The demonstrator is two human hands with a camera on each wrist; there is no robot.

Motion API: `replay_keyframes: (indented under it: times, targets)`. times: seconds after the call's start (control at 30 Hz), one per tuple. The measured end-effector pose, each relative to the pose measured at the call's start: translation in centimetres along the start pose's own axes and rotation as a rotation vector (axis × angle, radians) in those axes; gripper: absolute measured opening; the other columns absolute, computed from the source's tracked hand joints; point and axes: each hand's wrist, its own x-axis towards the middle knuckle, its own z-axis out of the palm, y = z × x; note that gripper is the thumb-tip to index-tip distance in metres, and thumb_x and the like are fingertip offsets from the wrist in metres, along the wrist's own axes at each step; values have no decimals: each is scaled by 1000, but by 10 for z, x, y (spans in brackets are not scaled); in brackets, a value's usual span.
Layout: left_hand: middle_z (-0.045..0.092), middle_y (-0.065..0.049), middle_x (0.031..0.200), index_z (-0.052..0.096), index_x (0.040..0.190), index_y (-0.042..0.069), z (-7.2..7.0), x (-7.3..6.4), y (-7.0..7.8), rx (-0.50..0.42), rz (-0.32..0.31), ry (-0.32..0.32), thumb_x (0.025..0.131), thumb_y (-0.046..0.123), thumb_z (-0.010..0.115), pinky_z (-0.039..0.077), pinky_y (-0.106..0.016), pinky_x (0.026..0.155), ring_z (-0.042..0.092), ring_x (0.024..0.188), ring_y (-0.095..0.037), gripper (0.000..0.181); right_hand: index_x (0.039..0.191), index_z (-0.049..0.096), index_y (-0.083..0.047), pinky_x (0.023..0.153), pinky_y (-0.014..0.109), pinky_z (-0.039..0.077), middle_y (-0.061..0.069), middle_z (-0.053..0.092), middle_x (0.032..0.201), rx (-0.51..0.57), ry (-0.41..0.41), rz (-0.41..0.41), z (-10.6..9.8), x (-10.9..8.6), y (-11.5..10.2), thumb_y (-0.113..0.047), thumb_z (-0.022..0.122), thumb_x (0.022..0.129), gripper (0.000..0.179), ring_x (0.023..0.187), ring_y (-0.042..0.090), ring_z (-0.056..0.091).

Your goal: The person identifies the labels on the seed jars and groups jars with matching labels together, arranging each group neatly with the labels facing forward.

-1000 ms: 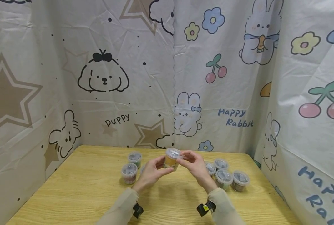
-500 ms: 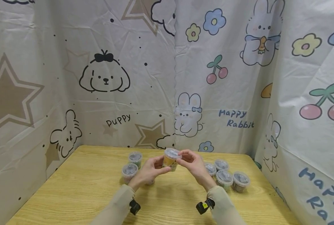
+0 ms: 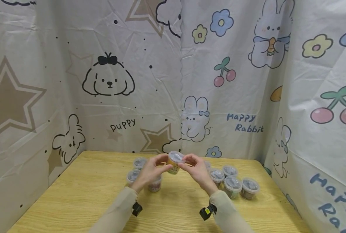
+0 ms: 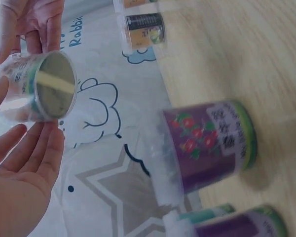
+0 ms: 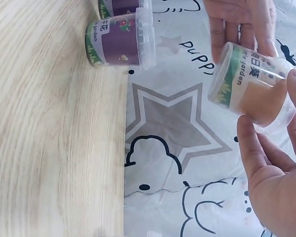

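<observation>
One lidded tub (image 3: 174, 163), clear-walled, printed label, orange band; held aloft between both hands over the table (image 3: 173, 210), tilted. Lid (image 3: 176, 156) on. Contents not readable to me.

Two hands, both grasping that tub. Left hand (image 3: 152, 170): thumb and fingers about the body. Right hand (image 3: 197, 169): thumb and fingertips on the lid's edge and the wall just under it.

Three further tubs around and behind the left hand, partly masked by it in my head view; front tub (image 3: 154, 185) closest to its wrist. Five more behind and outward of the right hand; outermost tub (image 3: 250, 188) farthest out.

Faults I would list as possible:

1. Slip. Cause: smooth wall, contact mostly by fingertips, palms off; if either hand eases first, the tub could turn or drop between them.
2. Sudden lid release. Cause: right fingers levering at the edge; on a tilted tub, anything loose inside might spill below the hands.
3. Wall buckling. Cause: too hard a left-hand squeeze on what I take for thin plastic.
4. Knock-over. Cause: the left forearm swinging low and outward into the front tub, or the right into its cluster.
</observation>
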Motion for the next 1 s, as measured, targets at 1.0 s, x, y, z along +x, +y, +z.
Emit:
replay_keyframes:
  times: [1.0]
  targets:
    - [70, -10, 99, 67, 95, 8, -94, -47, -18, 46, -10, -284, 84, 24, 79, 58, -24, 80, 70, 92, -15, 23, 103, 71, -9, 83, 24, 59, 10, 67, 115, -106, -330, -101, 69, -14, 0, -12, 78, 84, 21, 105, 29, 68]
